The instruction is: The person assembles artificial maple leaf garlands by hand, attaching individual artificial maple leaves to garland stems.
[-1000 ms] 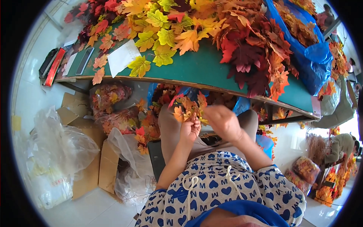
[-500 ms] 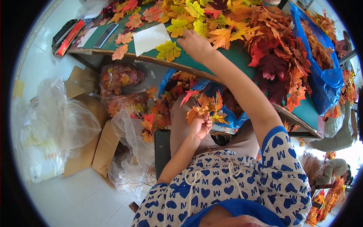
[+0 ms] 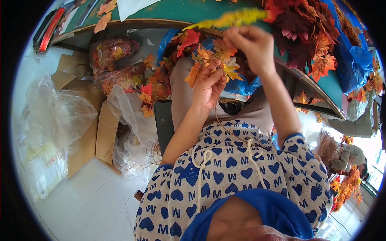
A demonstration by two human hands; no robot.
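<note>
My left hand (image 3: 208,86) is raised over my lap and grips a small bunch of orange and yellow artificial maple leaves (image 3: 209,60) by their stems. My right hand (image 3: 249,46) is just to the right of it and a little higher, pinching a yellow leaf (image 3: 237,18) that shows blurred above the bunch. The two hands are close together, nearly touching. A thin stem or wire trails down from the left hand toward my patterned top.
A green table (image 3: 189,12) curves across the top with a heap of red and orange leaves (image 3: 305,36), a blue bag (image 3: 354,60) and white paper (image 3: 132,5). Bags of leaves (image 3: 114,64), cardboard (image 3: 102,132) and clear plastic bags (image 3: 60,116) sit on the floor at left.
My right hand has come back from the table with a yellow leaf and now meets the left hand's bunch. The view has tilted downward.
</note>
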